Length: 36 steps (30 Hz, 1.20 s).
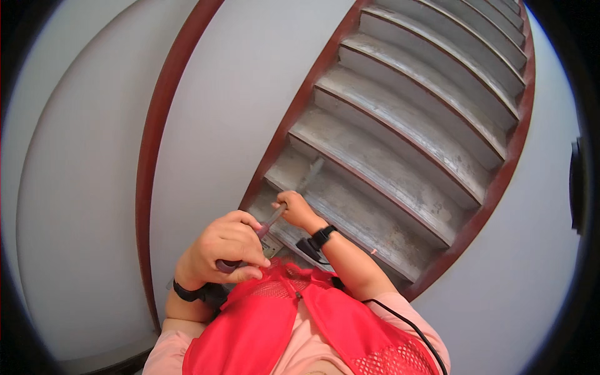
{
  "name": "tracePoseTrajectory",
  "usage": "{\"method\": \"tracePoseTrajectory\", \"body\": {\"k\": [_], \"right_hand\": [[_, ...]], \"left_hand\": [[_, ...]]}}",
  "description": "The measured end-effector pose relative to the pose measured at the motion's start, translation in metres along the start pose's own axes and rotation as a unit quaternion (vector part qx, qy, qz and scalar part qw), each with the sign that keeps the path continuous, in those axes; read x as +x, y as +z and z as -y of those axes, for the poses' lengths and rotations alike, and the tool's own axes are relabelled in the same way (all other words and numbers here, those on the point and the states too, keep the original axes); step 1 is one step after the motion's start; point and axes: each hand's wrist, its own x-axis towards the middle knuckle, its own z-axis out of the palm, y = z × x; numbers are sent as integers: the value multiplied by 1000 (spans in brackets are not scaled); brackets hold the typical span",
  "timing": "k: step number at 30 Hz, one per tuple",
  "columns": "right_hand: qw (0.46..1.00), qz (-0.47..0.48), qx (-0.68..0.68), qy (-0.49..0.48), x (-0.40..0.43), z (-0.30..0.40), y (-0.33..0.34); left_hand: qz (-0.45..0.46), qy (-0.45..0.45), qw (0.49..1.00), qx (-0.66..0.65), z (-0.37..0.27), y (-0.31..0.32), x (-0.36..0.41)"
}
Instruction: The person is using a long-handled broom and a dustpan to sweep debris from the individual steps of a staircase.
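Note:
A long-handled tool slants across the view, from the front of my body up toward the stairs. My left hand (229, 246) is wrapped round its dark purple grip (228, 266), the rounded end showing below the fingers. Farther along, my right hand (296, 210) closes on the grey shaft (280, 212). Beyond that hand, a blurred grey length (311, 175) reaches over a lower stair tread; I cannot tell what kind of head it has. Each wrist wears a black strap with a small device, the right one (321, 237) trailing a cable.
A concrete staircase (375, 126) with dark red edges climbs to the upper right. White walls (225, 117) flank it, with a dark red band (161, 117) on the left. A small pink scrap (373, 251) lies by a step edge. A black cable (412, 323) runs over my right sleeve.

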Motion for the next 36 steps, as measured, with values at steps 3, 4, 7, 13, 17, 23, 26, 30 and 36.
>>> {"method": "tracePoseTrajectory", "body": {"k": [3, 4, 7, 13, 17, 23, 26, 30, 36], "right_hand": [[998, 5, 37, 44, 66, -12, 27], [996, -4, 78, 46, 83, -26, 41], [991, -32, 118, 55, 102, -74, 74], [988, -97, 101, 62, 84, -83, 69], [987, -98, 57, 117, 64, -64, 51], [984, -77, -10, 161, 46, -29, 45], [992, -70, -15, 105, 59, -4, 54], [997, -57, 58, -7, 94, -13, 74], [994, -70, 71, 46, 63, -72, 62]], "left_hand": [[-27, -35, 995, 88, 41, -12, -1], [-41, -36, 994, 96, 56, -11, 3], [-112, -25, 992, 43, 117, 2, 1], [-63, 19, 997, 35, 133, -12, 19], [-88, 25, 995, -33, 133, -37, 17], [-245, -108, 951, -153, 127, -61, -27], [-213, -73, 969, -99, 80, -71, -31], [-94, -11, 993, 63, 50, -45, -5], [-95, -48, 991, 77, 112, -10, 6]]}}
